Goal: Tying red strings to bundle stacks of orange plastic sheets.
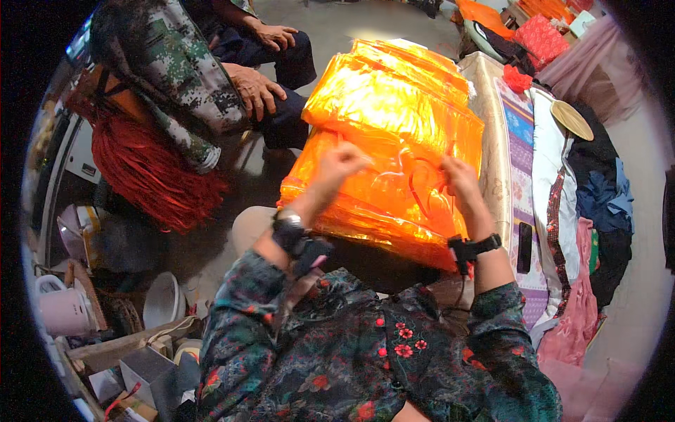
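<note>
Handling a red cord [413,188] over an orange bundle [383,105]: work in hand, with one cord loop lying loose on the bundle's near face. Bundle: glossy, folded sheets, stacked before the person's torso; support beneath it hidden. Left hand [343,160]: over the bundle, fingers curled, motion-blurred; cannot tell whether it holds a strand. Right hand [460,176]: at the bundle's right side, fingertips apparently pinching the cord. Next move, in judgement: calls for a sure fingertip grip and slack kept free of the folds. Adjacent, left: hank of red strands [144,169]; co-worker's hand [254,90], resting on a leg. Adjacent, right: black phone [524,247] on patterned cloth [519,179]. Markings: none legible on the bundle; those on the pink appliance [65,311] too small to read.
</note>
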`<state>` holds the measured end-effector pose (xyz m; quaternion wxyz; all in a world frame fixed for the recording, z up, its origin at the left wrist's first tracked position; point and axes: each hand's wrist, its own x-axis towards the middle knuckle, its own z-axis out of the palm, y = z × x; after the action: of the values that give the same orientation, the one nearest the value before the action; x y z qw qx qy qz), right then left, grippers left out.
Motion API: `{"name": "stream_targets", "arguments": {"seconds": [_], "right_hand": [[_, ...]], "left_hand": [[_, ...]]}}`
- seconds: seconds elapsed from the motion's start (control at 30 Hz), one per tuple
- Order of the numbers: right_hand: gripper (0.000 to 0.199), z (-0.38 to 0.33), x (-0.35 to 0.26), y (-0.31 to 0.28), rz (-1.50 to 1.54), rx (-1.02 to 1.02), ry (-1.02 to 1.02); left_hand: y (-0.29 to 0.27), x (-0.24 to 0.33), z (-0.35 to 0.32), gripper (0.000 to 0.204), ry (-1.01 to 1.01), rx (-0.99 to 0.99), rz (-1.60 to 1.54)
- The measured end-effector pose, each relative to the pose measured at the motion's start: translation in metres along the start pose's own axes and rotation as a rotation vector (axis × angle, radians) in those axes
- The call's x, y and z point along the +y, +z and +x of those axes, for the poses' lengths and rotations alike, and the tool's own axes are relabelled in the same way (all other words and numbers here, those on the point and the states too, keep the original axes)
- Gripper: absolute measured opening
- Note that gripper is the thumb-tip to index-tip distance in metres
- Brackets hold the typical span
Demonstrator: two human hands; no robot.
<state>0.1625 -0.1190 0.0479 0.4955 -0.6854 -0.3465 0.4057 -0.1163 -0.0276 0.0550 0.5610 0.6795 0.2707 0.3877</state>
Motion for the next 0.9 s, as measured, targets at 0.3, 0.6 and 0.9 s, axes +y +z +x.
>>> {"name": "stream_targets", "arguments": {"seconds": [0.3,0.6,0.9], "right_hand": [[0.009,0.007,0.025,0.029,0.622,-0.098,0.333],[0.016,-0.019,-0.004,0.004,0.856,-0.226,-0.009],[0.029,-0.048,-0.022,0.046,-0.666,-0.051,-0.398]], "left_hand": [[-0.203,-0.006,-0.074,0.018,-0.31,0.793,-0.763],[-0.011,0.001,-0.052,0.017,0.277,0.455,0.931],[0.017,-0.009,-0.021,0.023,0.185,0.333,0.94]]}}
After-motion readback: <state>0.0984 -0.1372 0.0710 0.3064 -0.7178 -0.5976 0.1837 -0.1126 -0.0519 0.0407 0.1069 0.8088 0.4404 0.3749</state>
